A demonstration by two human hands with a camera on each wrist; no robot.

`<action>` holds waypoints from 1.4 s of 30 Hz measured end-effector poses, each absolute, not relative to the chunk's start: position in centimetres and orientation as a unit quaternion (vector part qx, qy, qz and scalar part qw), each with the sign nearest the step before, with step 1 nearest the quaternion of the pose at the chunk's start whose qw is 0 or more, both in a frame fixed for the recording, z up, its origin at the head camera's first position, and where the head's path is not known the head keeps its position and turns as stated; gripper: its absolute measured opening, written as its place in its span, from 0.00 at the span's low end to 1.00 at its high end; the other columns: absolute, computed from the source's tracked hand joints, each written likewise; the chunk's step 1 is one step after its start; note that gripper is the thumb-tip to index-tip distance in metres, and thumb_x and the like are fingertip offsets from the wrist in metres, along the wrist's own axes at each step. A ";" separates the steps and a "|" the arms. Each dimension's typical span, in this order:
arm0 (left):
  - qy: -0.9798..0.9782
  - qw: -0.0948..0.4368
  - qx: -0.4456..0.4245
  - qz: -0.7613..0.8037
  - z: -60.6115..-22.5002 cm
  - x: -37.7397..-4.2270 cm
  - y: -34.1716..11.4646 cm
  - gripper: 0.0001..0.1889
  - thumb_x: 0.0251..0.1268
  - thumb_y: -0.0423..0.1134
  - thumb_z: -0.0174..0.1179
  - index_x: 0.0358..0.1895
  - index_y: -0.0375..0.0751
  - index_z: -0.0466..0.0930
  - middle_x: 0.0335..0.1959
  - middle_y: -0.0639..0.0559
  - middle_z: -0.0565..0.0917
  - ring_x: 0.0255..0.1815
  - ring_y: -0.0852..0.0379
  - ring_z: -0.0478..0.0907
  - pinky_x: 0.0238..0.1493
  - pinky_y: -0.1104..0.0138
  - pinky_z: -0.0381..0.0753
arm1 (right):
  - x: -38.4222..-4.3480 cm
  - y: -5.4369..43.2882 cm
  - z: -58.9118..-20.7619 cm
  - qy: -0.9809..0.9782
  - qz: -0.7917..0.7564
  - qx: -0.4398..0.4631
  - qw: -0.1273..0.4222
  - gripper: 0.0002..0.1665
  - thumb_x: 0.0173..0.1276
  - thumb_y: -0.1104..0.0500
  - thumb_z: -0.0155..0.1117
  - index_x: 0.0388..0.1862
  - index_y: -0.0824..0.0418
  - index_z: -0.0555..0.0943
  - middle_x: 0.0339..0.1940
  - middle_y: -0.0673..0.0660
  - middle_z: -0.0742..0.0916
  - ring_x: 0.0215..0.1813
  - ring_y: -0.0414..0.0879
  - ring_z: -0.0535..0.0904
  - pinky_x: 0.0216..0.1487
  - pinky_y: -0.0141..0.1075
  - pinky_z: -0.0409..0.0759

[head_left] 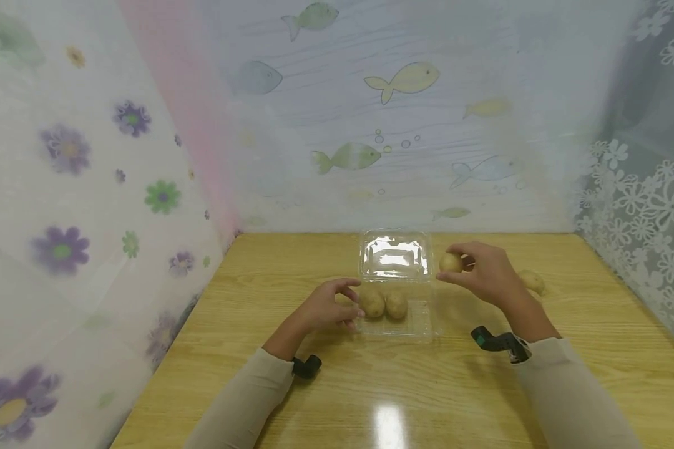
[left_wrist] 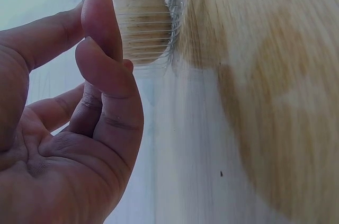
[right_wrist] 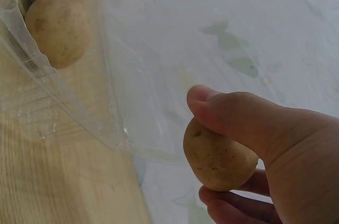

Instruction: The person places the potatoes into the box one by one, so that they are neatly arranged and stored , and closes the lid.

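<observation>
My right hand (head_left: 483,271) pinches a round yellow-brown potato (right_wrist: 217,156) between thumb and fingers, raised just right of a clear plastic clamshell container (head_left: 421,327). The container lies with its lid (head_left: 371,252) folded back away from me. Inside its base, two potatoes sit side by side, a left potato (head_left: 373,304) and a right potato (head_left: 396,305). My left hand (head_left: 328,304) is at the container's left side, its fingers loosely bent and the fingertips close against the wall. In the left wrist view, the ribbed wall shows a potato (left_wrist: 143,28) behind it.
Another potato (head_left: 532,282) lies on the wooden table (head_left: 359,386) to the right, partly hidden behind my right wrist. Curtains printed with fish (head_left: 404,78) and flowers (head_left: 62,249) enclose the table at the back and sides.
</observation>
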State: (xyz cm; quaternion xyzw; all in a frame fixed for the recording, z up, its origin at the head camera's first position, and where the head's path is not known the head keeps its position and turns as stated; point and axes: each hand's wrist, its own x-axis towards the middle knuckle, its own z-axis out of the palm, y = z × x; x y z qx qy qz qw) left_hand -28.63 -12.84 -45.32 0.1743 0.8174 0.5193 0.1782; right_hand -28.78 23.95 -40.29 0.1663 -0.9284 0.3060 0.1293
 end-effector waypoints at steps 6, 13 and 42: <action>0.821 0.174 0.175 0.516 -45.4 -28.6 -12.9 0.38 0.64 0.41 0.74 0.77 0.49 0.69 0.56 0.49 0.80 0.31 0.48 0.90 0.33 0.59 0.88 | -28.7 23.6 -40.4 -0.927 0.309 0.169 0.127 0.35 0.61 0.43 0.81 0.61 0.61 0.84 0.57 0.63 0.88 0.48 0.57 0.89 0.46 0.52 0.88; 0.818 0.176 0.178 0.518 -45.6 -28.8 -13.0 0.39 0.63 0.42 0.75 0.77 0.49 0.69 0.56 0.49 0.80 0.30 0.48 0.90 0.33 0.59 0.88 | -28.4 23.3 -40.4 -0.925 0.309 0.179 0.130 0.36 0.61 0.40 0.80 0.60 0.61 0.85 0.57 0.63 0.88 0.48 0.58 0.89 0.47 0.52 0.88; 0.822 0.170 0.184 0.511 -45.7 -28.9 -13.0 0.38 0.64 0.41 0.74 0.77 0.48 0.69 0.56 0.48 0.80 0.30 0.48 0.90 0.34 0.59 0.89 | -28.5 22.1 -40.8 -0.931 0.281 0.204 0.110 0.34 0.58 0.39 0.81 0.59 0.55 0.86 0.55 0.57 0.89 0.52 0.58 0.88 0.48 0.55 0.87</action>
